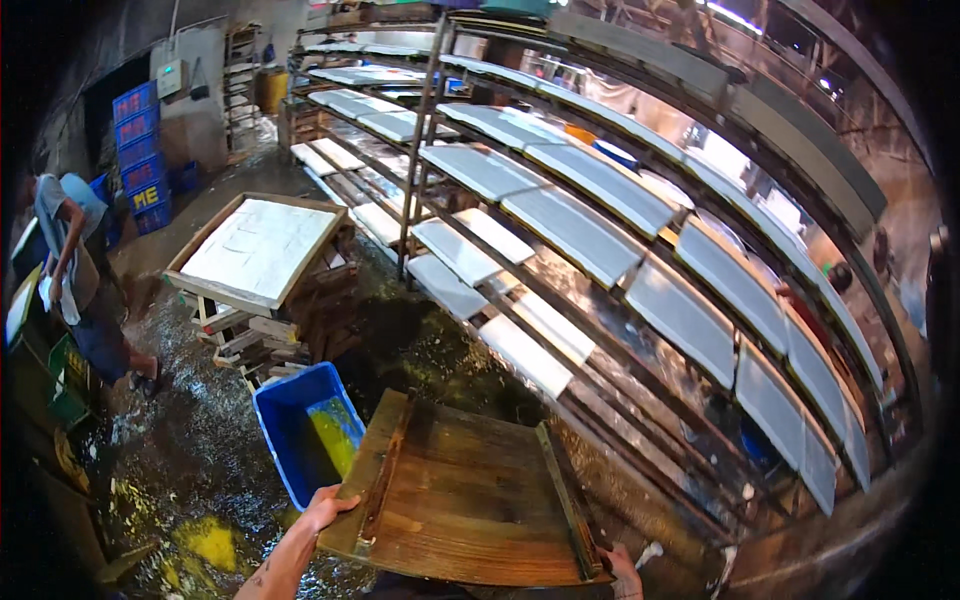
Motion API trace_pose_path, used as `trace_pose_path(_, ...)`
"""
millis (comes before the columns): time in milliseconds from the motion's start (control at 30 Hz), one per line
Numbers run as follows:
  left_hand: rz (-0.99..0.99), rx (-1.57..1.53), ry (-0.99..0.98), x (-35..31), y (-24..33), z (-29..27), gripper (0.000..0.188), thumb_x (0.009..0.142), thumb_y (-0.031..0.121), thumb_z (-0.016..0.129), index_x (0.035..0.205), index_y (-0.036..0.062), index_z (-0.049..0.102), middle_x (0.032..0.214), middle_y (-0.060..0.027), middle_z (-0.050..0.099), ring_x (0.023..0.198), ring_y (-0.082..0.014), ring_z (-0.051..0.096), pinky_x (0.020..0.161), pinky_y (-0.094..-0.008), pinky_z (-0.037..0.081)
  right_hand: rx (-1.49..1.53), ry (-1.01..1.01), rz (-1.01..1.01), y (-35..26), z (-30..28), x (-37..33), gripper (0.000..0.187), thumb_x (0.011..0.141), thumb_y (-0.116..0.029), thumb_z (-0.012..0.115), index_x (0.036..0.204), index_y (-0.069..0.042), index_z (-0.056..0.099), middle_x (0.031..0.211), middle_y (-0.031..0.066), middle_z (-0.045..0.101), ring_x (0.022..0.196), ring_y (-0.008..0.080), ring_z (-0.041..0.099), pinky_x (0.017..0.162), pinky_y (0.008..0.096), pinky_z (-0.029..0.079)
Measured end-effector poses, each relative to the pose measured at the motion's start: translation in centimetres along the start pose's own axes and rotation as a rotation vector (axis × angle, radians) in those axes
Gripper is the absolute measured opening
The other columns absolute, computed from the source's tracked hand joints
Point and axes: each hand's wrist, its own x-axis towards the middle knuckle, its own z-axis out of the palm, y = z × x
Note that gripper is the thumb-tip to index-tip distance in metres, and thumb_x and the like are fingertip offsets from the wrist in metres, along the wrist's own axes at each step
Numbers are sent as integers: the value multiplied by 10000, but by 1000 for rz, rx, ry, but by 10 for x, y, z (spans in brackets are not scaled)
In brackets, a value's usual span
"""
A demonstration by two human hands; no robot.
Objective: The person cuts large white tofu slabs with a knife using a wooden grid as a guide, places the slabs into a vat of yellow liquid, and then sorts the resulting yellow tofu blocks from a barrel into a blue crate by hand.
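Far left, a co-worker [75, 240] stands near a green crate [70, 375], and behind them blue crates [142, 165] rise in a stack by the wall. Moving right, a white slab [255, 245] spreads out to the edges of a wooden frame [220, 293], which sits up on a pile of wood [250, 345]. That pile looks loosely stacked; a knock at the frame's near corner could tip the lot.

Down on the wet floor [190, 430], a yellow patch [208, 543] shows at lower left, and a blue tub [282, 425] stands with yellow liquid [335, 435] inside. Slick ground like this could cost the person their footing.

Here's the left hand [325, 508], grasping the left edge of a wooden board [470, 490] close to its near corner, thumb on top. The board is up off the floor at the lower middle, two strips across its face, its far left corner overlapping the tub in view; whether they touch, I can't tell. Swing it carelessly and the tub could spill.

Over at the near right corner, the right hand [624, 572], partly cut off, appears to grip too; wet wood might slip there. Rightmost, a tall rack [425, 150] carries pale slabs [575, 232], some overhanging its shelf edges, easily clipped by a turning board.
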Motion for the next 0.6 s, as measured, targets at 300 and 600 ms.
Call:
trace_pose_path(300, 263, 197, -167, 219, 151, 104, 381, 830, 117, 692, 1167, -24, 584, 1050, -63, 660, 933, -156, 595, 865, -306, 467, 272, 78, -37, -109, -39, 133, 354, 898, -162, 625, 1181, 26, 523, 1014, 69, 597, 896, 199, 618, 757, 355, 510)
trace_pose_path(600, 177, 81, -261, 468, 263, 158, 517, 836, 102, 646, 1316, -12, 490, 1163, -96, 619, 1025, -169, 575, 885, -340, 460, 163, 190, -217, -264, 0, 345, 364, 894, -163, 627, 1190, 21, 524, 1009, 76, 599, 882, 196, 615, 749, 355, 512)
